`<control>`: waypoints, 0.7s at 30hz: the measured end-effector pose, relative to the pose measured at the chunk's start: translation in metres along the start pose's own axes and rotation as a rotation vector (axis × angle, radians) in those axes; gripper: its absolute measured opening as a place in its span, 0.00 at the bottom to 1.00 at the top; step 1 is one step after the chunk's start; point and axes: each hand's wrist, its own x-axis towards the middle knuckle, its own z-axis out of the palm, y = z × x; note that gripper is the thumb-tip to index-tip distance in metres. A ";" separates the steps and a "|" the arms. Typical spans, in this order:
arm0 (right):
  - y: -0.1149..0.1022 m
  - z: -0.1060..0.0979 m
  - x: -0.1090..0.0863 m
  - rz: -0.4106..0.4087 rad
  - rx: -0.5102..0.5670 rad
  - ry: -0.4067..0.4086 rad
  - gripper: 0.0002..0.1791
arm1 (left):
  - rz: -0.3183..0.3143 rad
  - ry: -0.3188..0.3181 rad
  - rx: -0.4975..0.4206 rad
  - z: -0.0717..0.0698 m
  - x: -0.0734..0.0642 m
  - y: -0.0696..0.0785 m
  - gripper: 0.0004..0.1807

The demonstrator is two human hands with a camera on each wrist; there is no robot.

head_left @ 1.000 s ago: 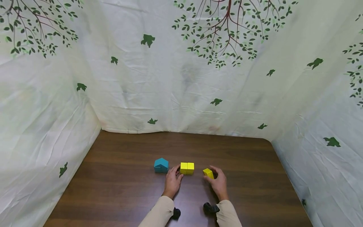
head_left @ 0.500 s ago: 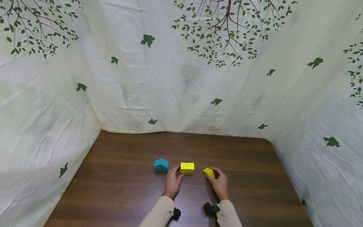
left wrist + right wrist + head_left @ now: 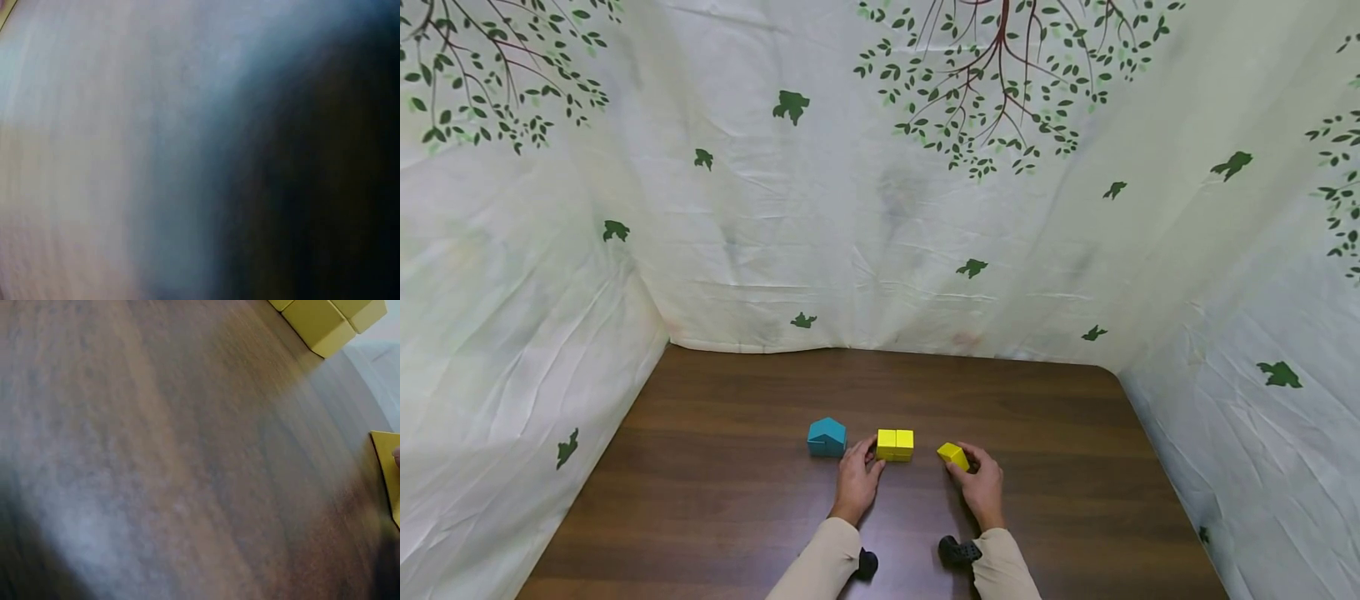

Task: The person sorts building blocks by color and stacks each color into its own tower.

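A small stack of yellow blocks (image 3: 895, 445) stands upright on the brown table (image 3: 760, 517). At its left side my left hand (image 3: 856, 483) holds the near-left block between thumb and fingers, the thumb at the front corner. My right hand (image 3: 981, 487) pinches a yellow triangular block (image 3: 952, 456), which sits tilted a short way right of the stack. In the right wrist view this triangular block (image 3: 389, 472) shows at the right edge, with a fingertip on it, and the stack (image 3: 319, 325) at the top. The left wrist view is mostly blurred.
Left of my left hand stands a blue house-shaped group of blocks (image 3: 827, 438), close to the fingers. White cloth with leaf prints (image 3: 880, 292) hangs at the back and both sides of the table. Black wrist cameras (image 3: 958, 551) sit at the cuffs.
My right hand has shifted very slightly right with the triangular block, which has turned a little. The left hand, the yellow stack and the blue blocks stay put.
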 end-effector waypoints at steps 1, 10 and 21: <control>0.000 0.000 0.000 0.001 0.001 0.000 0.19 | 0.001 -0.001 -0.001 0.000 0.000 0.000 0.23; 0.001 0.001 0.001 0.012 0.002 -0.001 0.21 | -0.006 -0.010 0.000 0.000 0.000 0.000 0.24; -0.002 0.000 0.003 0.009 0.001 0.003 0.21 | 0.008 -0.006 -0.010 0.000 0.000 -0.001 0.23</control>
